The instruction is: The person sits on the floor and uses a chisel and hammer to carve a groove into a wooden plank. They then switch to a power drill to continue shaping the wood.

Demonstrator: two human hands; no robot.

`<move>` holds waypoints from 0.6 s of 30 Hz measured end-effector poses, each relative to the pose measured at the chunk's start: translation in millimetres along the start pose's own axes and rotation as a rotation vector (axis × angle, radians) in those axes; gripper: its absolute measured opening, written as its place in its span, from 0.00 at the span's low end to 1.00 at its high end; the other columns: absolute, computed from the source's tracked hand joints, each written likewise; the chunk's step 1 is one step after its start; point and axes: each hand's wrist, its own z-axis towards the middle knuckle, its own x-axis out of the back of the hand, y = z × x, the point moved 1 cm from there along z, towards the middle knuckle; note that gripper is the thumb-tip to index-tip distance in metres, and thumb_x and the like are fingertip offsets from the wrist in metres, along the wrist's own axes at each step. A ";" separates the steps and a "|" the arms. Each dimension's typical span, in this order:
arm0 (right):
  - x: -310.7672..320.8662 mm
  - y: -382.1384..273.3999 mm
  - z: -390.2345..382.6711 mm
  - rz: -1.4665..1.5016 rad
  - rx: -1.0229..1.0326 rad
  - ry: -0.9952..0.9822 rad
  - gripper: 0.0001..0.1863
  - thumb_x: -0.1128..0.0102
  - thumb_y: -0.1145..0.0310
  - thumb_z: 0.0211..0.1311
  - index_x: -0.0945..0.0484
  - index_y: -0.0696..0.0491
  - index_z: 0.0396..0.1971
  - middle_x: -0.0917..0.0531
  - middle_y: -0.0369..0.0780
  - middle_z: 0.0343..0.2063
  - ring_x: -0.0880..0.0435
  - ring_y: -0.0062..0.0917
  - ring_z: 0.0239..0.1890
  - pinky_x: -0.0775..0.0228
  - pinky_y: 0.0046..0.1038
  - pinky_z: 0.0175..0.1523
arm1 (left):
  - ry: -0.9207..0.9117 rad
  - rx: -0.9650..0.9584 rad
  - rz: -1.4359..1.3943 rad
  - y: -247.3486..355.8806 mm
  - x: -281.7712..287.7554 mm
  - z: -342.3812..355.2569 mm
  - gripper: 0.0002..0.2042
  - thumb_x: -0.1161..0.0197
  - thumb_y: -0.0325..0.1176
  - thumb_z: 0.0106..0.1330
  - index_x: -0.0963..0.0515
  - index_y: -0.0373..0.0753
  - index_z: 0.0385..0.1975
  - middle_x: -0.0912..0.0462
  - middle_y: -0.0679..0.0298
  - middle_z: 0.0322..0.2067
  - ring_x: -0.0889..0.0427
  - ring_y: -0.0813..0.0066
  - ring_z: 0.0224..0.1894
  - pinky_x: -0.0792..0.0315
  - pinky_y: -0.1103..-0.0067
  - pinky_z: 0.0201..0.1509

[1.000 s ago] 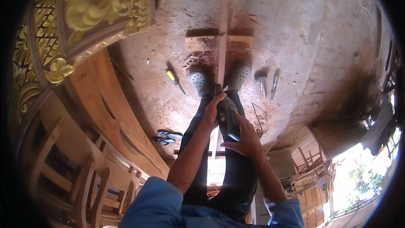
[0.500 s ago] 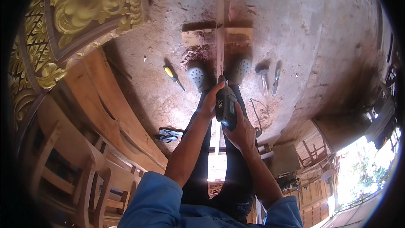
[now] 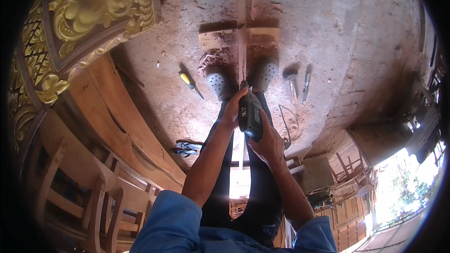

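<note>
A black power drill [image 3: 250, 117] is gripped in both of my hands over a long, narrow wooden bar [image 3: 241, 4] running between my feet. My left hand [image 3: 233, 107] is closed around the drill's front body. My right hand [image 3: 266, 139] wraps its rear grip. The drill's nose points along the bar; whether the tip touches it I cannot tell. A short board [image 3: 215, 40] lies crosswise beneath the bar, amid wood shavings [image 3: 213, 59]. My grey clogs [image 3: 219, 83] flank the bar.
A yellow-handled tool [image 3: 186, 78] lies left of my feet; a hammer [image 3: 291, 84] and chisel [image 3: 306, 84] lie right. A gilded carved panel [image 3: 103, 4], curved planks [image 3: 117, 117] and wooden chairs [image 3: 65, 178] line the left. Sandals [image 3: 187, 147] rest behind me.
My right hand has closed more tightly round the drill's rear. The view has shifted slightly, with the floor and surroundings sliding up and left in the picture.
</note>
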 end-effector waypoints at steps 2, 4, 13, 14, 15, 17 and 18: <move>-0.2 -0.7 1.2 0.005 0.011 0.007 0.55 0.28 0.68 0.44 0.45 0.51 0.76 0.14 0.51 0.41 0.12 0.48 0.44 0.19 0.45 0.50 | 0.017 0.008 0.008 0.5 1.3 1.1 0.17 0.36 0.47 0.73 0.20 0.38 0.44 0.15 0.61 0.31 0.13 0.71 0.29 0.16 0.75 0.37; -0.2 -1.1 2.0 0.004 0.017 0.011 0.55 0.28 0.68 0.44 0.45 0.51 0.76 0.14 0.51 0.41 0.12 0.48 0.44 0.19 0.45 0.50 | 0.032 -0.018 0.039 0.7 2.7 2.8 0.19 0.38 0.51 0.73 0.19 0.39 0.41 0.13 0.60 0.31 0.13 0.70 0.30 0.17 0.74 0.38; 2.1 -2.7 2.9 -0.001 -0.018 -0.005 0.54 0.28 0.67 0.46 0.45 0.53 0.76 0.14 0.52 0.42 0.12 0.49 0.45 0.19 0.46 0.51 | 0.062 -0.024 0.009 0.8 1.2 5.0 0.16 0.35 0.48 0.71 0.19 0.39 0.40 0.14 0.62 0.30 0.13 0.70 0.29 0.18 0.74 0.38; 1.2 -3.4 2.0 0.009 -0.041 0.007 0.52 0.27 0.66 0.47 0.43 0.55 0.75 0.14 0.52 0.43 0.13 0.49 0.45 0.19 0.46 0.51 | 0.070 -0.014 -0.003 1.2 0.6 4.7 0.15 0.34 0.46 0.71 0.19 0.39 0.40 0.15 0.62 0.29 0.14 0.71 0.29 0.18 0.74 0.37; 0.0 -4.5 0.4 0.020 -0.048 0.045 0.51 0.27 0.65 0.48 0.42 0.56 0.74 0.14 0.52 0.43 0.13 0.49 0.45 0.19 0.46 0.51 | 0.069 -0.036 0.010 1.7 0.1 4.5 0.15 0.34 0.46 0.71 0.19 0.38 0.39 0.15 0.62 0.29 0.14 0.71 0.28 0.18 0.74 0.37; -3.2 -6.3 -3.5 0.001 -0.075 0.089 0.47 0.25 0.63 0.49 0.37 0.59 0.70 0.15 0.52 0.45 0.13 0.48 0.47 0.20 0.45 0.53 | 0.077 -0.060 0.034 3.0 -0.6 4.8 0.15 0.34 0.46 0.71 0.19 0.38 0.39 0.15 0.61 0.29 0.14 0.70 0.28 0.18 0.74 0.37; -4.8 -6.8 -5.6 -0.012 -0.089 0.109 0.46 0.25 0.61 0.49 0.35 0.61 0.68 0.15 0.52 0.45 0.13 0.48 0.48 0.20 0.45 0.54 | 0.082 -0.060 0.038 3.7 -0.8 5.4 0.16 0.34 0.46 0.71 0.19 0.37 0.39 0.15 0.61 0.28 0.14 0.70 0.27 0.18 0.74 0.36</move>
